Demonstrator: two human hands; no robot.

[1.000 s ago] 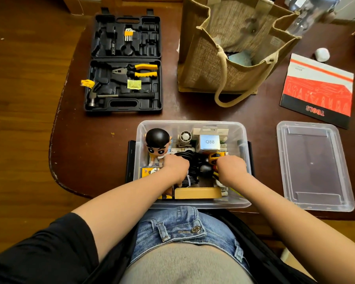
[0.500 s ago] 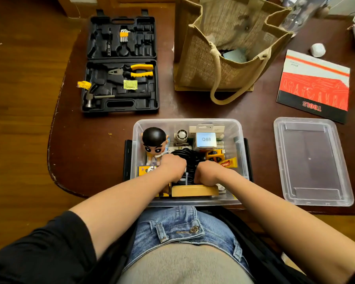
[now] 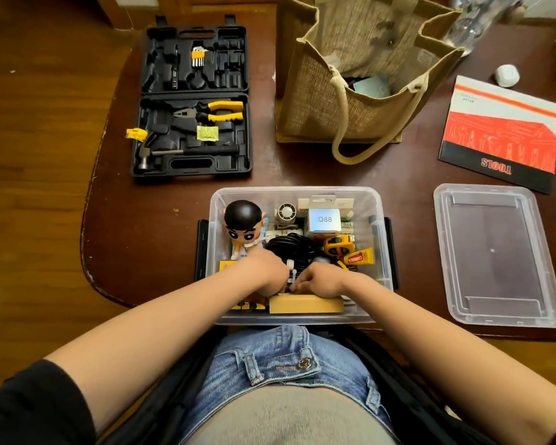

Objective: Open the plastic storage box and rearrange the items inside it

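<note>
A dark brown wooden surface point(image 3: 161, 226) carries the clear plastic storage box point(image 3: 377, 220) at its near edge, the clear lid point(image 3: 495, 252) lying off to the right. Inside, the left hand point(image 3: 264, 271) and right hand point(image 3: 318, 279) meet over the coiled black cable point(image 3: 294, 247), fingers curled at its white tie point(image 3: 290, 268). The coil lies just beyond both hands, about equally near each; whether they actually pinch it cannot be told.

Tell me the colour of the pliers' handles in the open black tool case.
Yellow and black, on the pliers' handles in the black plastic tool case; the head view shows them.
</note>
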